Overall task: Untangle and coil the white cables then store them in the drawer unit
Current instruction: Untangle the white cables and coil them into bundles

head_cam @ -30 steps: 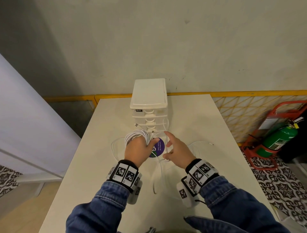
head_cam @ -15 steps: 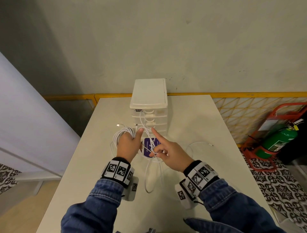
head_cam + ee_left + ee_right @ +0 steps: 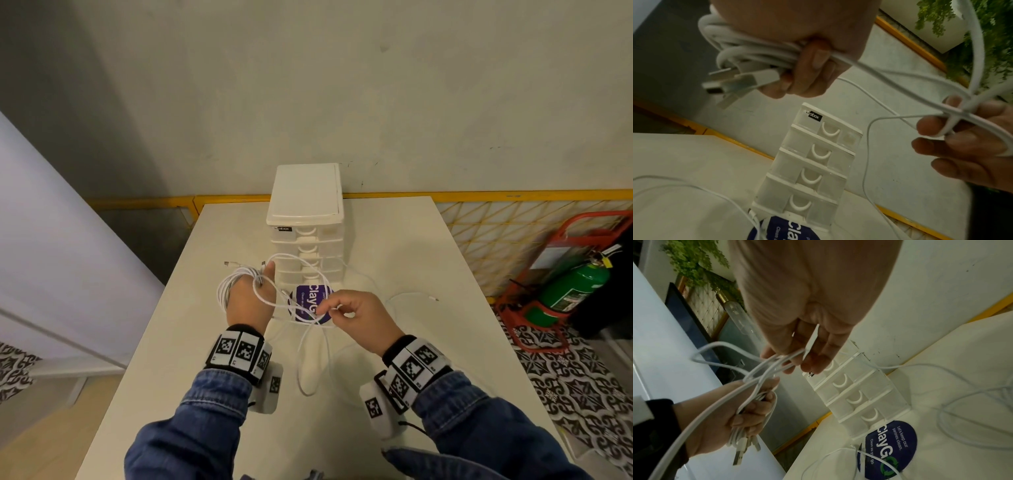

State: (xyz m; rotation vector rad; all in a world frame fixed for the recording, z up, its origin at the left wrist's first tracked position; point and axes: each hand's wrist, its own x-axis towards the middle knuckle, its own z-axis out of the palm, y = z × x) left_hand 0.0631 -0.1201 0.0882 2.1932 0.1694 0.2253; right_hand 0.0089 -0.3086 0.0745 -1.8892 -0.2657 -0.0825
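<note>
The left hand [image 3: 249, 301] is raised above the table [image 3: 164, 342], at about nine o'clock from the purple round sticker [image 3: 310, 303], its fingers [image 3: 813, 56] curled tight round a coiled bundle of white cables [image 3: 230, 284], with several USB plugs [image 3: 731, 81] sticking out of the fist at its nine o'clock side. The right hand [image 3: 359, 317] sits at three o'clock from the sticker, thumb and fingertips [image 3: 929, 128] pinched together on crossing strands of a loose white cable [image 3: 291, 270], which arcs from the left fist up in front of the drawer unit and back down to the pinch. Below the pinch a long loop [image 3: 310, 370] of cable hangs toward six o'clock and lies on the table. The white drawer unit [image 3: 306, 226] stands upright at twelve o'clock from the sticker, touching its far edge, all four visible drawers pushed in. Another thin cable [image 3: 411, 294] trails across the table toward three o'clock, ending in a small plug. A green fire extinguisher [image 3: 575, 287] stands on the floor well apart, at three o'clock.
</note>
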